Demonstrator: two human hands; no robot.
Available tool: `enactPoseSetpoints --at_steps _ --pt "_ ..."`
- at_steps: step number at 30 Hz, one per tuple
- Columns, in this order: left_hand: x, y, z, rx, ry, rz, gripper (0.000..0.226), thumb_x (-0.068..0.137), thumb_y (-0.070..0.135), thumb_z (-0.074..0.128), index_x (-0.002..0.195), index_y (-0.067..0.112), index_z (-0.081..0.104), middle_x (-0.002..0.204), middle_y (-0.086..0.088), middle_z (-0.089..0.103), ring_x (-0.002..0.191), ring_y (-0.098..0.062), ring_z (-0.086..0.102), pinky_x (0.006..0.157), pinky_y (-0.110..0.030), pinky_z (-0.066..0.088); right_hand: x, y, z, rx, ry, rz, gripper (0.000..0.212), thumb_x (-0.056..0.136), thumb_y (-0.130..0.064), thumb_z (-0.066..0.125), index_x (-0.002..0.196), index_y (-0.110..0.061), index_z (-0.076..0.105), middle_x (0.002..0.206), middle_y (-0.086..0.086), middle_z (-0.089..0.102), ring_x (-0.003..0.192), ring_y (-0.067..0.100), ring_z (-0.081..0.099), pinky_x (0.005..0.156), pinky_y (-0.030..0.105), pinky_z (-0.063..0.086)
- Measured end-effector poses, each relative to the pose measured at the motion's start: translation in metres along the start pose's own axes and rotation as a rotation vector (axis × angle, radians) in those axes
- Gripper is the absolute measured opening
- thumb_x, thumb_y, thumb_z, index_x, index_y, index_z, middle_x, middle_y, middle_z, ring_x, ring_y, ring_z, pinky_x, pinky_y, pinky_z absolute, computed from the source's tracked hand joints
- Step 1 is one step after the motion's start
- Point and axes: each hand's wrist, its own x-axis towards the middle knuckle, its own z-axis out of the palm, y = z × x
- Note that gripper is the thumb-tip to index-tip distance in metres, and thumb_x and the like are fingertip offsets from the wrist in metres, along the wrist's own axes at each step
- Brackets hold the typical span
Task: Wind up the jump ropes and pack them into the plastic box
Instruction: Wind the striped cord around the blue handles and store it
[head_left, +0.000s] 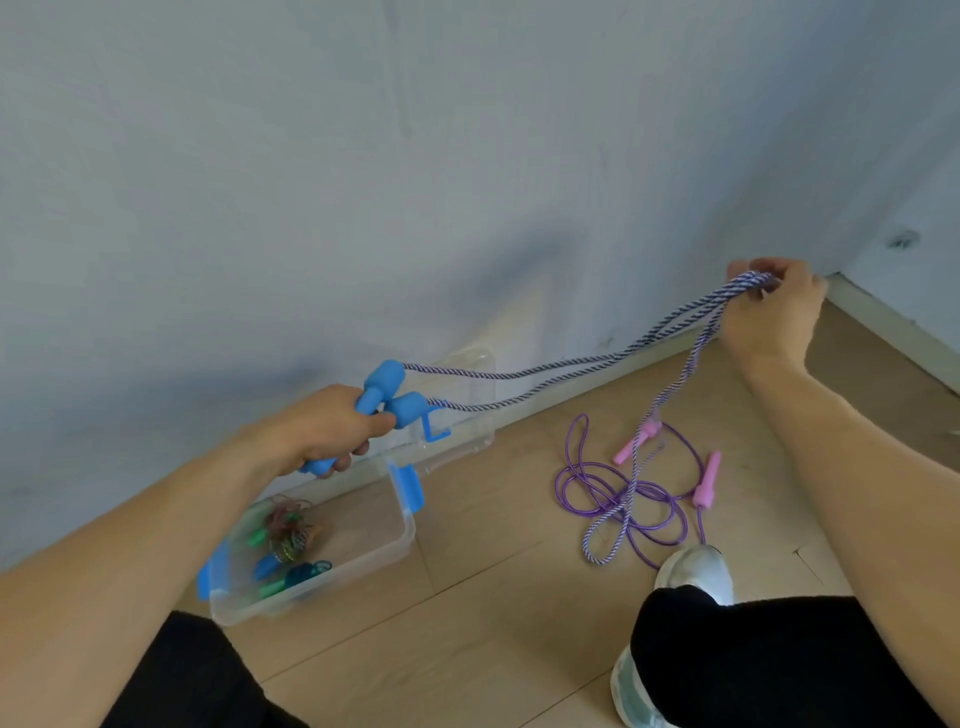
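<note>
The left hand (324, 431) is raised over the box (363, 540), fingers wrapped round both blue handles (387, 402). The right arm stretches toward the wall, its hand (774, 306) pinching folds of the striped rope (571, 364), whose loop hangs to the floor (493, 597) across the purple rope (613, 493). Wound ropes (285, 540) lie in the box.

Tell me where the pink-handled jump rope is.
In the head view, the pink-handled jump rope lies loose on the wooden floor, right of the plastic box and just beyond the white shoe.
</note>
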Motion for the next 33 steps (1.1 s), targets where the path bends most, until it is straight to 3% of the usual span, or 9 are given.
enactPoseSetpoints --at_steps 2,4,8,11,15,18,21,27,33 --pt "-0.002 0.001 0.005 0.034 -0.051 0.025 0.020 0.097 0.034 0.057 0.102 0.014 0.057 0.075 -0.006 0.056 0.048 -0.016 0.045 0.044 -0.023 0.037 -0.004 -0.003 0.001 -0.057 -0.070 -0.089 0.039 0.091 -0.012 0.061 0.128 -0.007 0.050 0.133 0.013 0.038 0.098 0.017 0.048 0.087 0.018 0.039" --pt "-0.004 0.002 0.010 0.051 -0.102 0.084 0.022 0.097 0.033 0.059 0.101 0.012 0.057 0.073 -0.004 0.058 0.047 -0.014 0.046 0.043 -0.023 0.039 -0.005 -0.007 0.006 -0.339 -0.428 -0.106 0.057 0.082 0.005 0.056 0.136 -0.010 0.046 0.139 0.016 0.042 0.105 0.024 0.053 0.085 0.025 0.042" --pt "-0.013 0.010 0.017 0.096 -0.238 0.270 0.021 0.095 0.032 0.064 0.097 0.012 0.058 0.071 -0.001 0.064 0.052 -0.018 0.051 0.052 -0.031 0.046 -0.038 -0.023 0.020 -0.931 -1.123 -0.104 0.078 0.079 0.001 0.065 0.148 -0.024 0.037 0.146 0.011 0.046 0.123 0.028 0.053 0.095 0.030 0.046" --pt "-0.020 0.016 0.024 0.041 -0.332 0.312 0.024 0.095 0.031 0.064 0.100 0.009 0.056 0.073 -0.003 0.063 0.053 -0.020 0.049 0.052 -0.032 0.043 -0.069 -0.043 0.034 -0.734 -1.296 -0.199 0.069 0.081 0.002 0.061 0.141 -0.028 0.046 0.140 0.004 0.052 0.124 0.022 0.055 0.102 0.035 0.046" --pt "-0.031 0.028 0.028 -0.194 -0.467 0.303 0.029 0.095 0.030 0.063 0.106 0.005 0.053 0.076 -0.008 0.055 0.046 -0.016 0.039 0.046 -0.023 0.031 -0.110 -0.085 0.044 -0.240 -1.389 -0.196 0.049 0.087 0.008 0.044 0.123 -0.020 0.061 0.121 0.002 0.065 0.114 0.018 0.062 0.102 0.036 0.049" --pt "-0.038 0.033 0.025 -0.291 -0.509 0.325 0.028 0.094 0.031 0.062 0.105 0.007 0.052 0.075 -0.007 0.055 0.044 -0.013 0.038 0.044 -0.021 0.030 -0.137 -0.102 0.044 0.085 -1.359 -0.111 0.028 0.100 -0.030 0.047 0.111 -0.013 0.066 0.113 0.009 0.067 0.102 0.022 0.064 0.097 0.038 0.051" --pt "-0.045 0.034 0.022 -0.325 -0.538 0.312 0.027 0.093 0.031 0.063 0.103 0.007 0.055 0.075 -0.007 0.056 0.043 -0.013 0.039 0.042 -0.020 0.030 -0.146 -0.107 0.039 0.065 -1.308 -0.206 0.047 0.090 -0.060 0.054 0.098 -0.014 0.065 0.088 0.005 0.067 0.076 0.012 0.058 0.075 0.034 0.050" --pt "-0.052 0.027 0.025 -0.448 -0.559 0.309 0.034 0.094 0.030 0.065 0.104 -0.001 0.058 0.081 -0.011 0.063 0.044 -0.014 0.044 0.040 -0.022 0.034 -0.160 -0.112 0.036 0.017 -1.366 -0.192 0.055 0.087 -0.059 0.059 0.098 -0.006 0.058 0.065 0.004 0.067 0.045 0.019 0.054 0.045 0.028 0.047" --pt "-0.053 0.029 0.012 -0.527 -0.686 0.283 0.053 0.094 0.036 0.054 0.129 -0.005 0.053 0.108 -0.022 0.068 0.069 -0.026 0.065 0.058 -0.031 0.054 -0.150 -0.118 0.034 0.033 -1.261 -0.222 0.042 0.085 -0.051 0.069 0.091 -0.009 0.062 0.061 0.005 0.062 0.043 0.021 0.052 0.042 0.029 0.044"
